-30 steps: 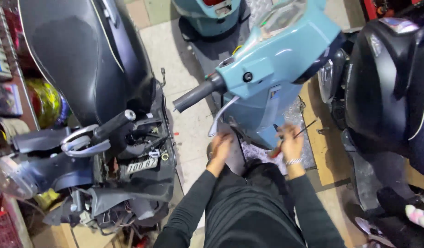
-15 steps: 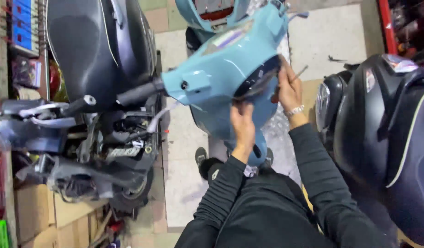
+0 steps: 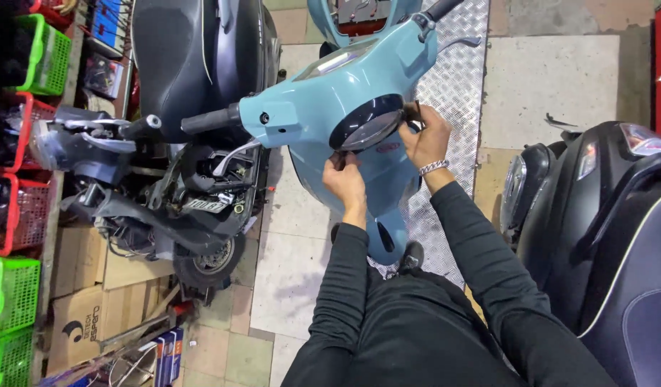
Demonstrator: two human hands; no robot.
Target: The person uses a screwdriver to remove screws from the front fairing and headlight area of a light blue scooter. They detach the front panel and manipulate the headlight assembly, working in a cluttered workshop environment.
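A light blue scooter [image 3: 323, 100] stands in front of me, its front facing me. Its oval headlight [image 3: 367, 123] sits in the blue handlebar cowl. My left hand [image 3: 346, 183] grips the lower left edge of the headlight. My right hand [image 3: 425, 140], with a metal bracelet at the wrist, holds the headlight's right edge. Both arms are in black sleeves. The black left handlebar grip [image 3: 210, 120] sticks out to the left.
A partly stripped dark scooter [image 3: 180, 179] stands at left, another black scooter [image 3: 602, 215] at right. Green and red baskets [image 3: 29, 57] line the left edge, cardboard boxes [image 3: 87, 315] lie at lower left. A metal tread plate [image 3: 456, 86] lies under the blue scooter.
Both hands rose from low by the scooter's front panel up to the headlight and now hold its edges. The camera view has tilted up and closer to the handlebar cowl.
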